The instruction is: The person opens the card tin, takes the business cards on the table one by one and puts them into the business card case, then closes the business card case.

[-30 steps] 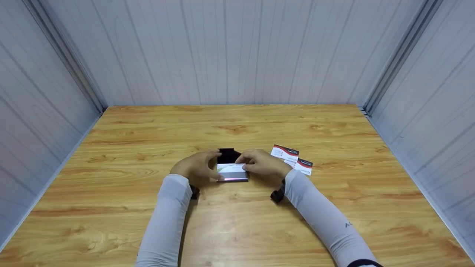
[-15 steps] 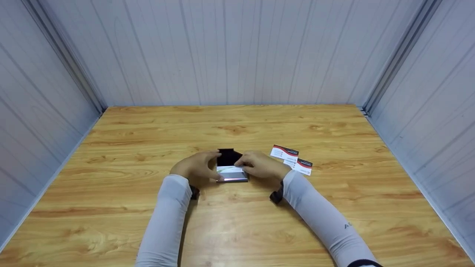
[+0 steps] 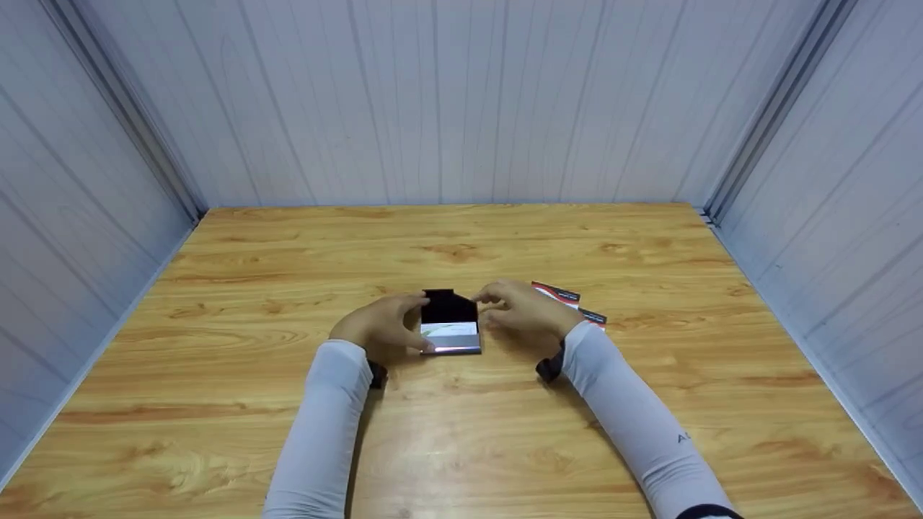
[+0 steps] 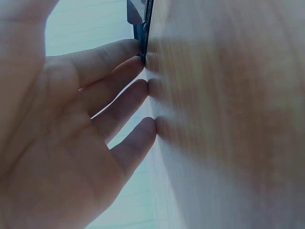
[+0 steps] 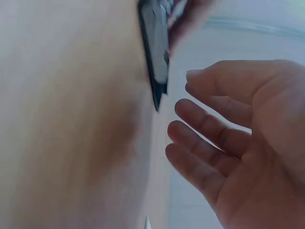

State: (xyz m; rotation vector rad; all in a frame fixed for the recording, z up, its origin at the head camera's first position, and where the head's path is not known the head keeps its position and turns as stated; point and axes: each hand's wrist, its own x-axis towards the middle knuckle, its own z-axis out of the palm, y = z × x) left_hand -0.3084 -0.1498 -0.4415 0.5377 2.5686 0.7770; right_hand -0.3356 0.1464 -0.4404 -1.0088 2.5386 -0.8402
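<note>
An open business card case (image 3: 448,306) with a black inside lies on the wooden table, its lid folded back away from me. White cards (image 3: 451,329) sit in its silver near pocket. My left hand (image 3: 381,321) holds the case by its left side, thumb at the near corner and fingers at the far edge; in the left wrist view its fingertips (image 4: 136,46) touch the case. My right hand (image 3: 526,310) is just right of the case, apart from it, with relaxed fingers and nothing held. The right wrist view shows a gap between the fingers and the case (image 5: 156,45).
Two overlapping red, white and black business cards (image 3: 564,295) lie right of the case, partly hidden behind my right hand. Wood-grain table (image 3: 447,447) surrounds everything, with white panel walls (image 3: 461,101) at the back and both sides.
The white cards slid lower into the case pocket under my right fingers. My right hand then let go and moved right, covering part of the loose cards. The left hand stays put.
</note>
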